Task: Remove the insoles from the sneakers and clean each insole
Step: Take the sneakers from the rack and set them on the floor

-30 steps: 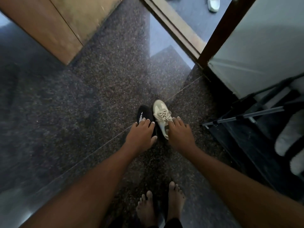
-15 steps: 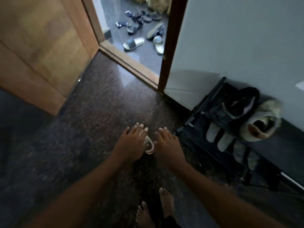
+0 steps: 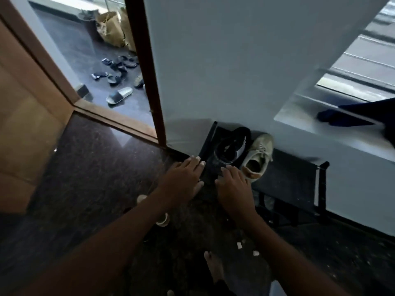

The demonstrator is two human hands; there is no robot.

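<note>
A black sneaker (image 3: pixel 232 146) with white stripes and a cream sneaker (image 3: pixel 258 157) lie on top of a black shoe rack (image 3: pixel 299 180) against the white wall. My left hand (image 3: pixel 181 180) is stretched out with straight fingers, its tips at the rack's left edge. My right hand (image 3: pixel 233 186) is also flat, fingertips at the heel of the black sneaker; actual contact is unclear. Neither hand holds anything. Pale parts of another cream sneaker (image 3: pixel 162 221) show on the floor, mostly hidden under my left forearm. No insole is visible.
A wooden door (image 3: pixel 27 124) stands open on the left. Several slippers (image 3: pixel 118 95) lie outside the doorway. A dark cloth (image 3: pixel 350 116) rests on the window ledge at right. My bare foot (image 3: pixel 213 270) and small white scraps (image 3: pixel 239 245) are on the dark granite floor.
The view has swung up and to the right. Both hands have left the sneakers on the floor and now reach the top of the shoe rack.
</note>
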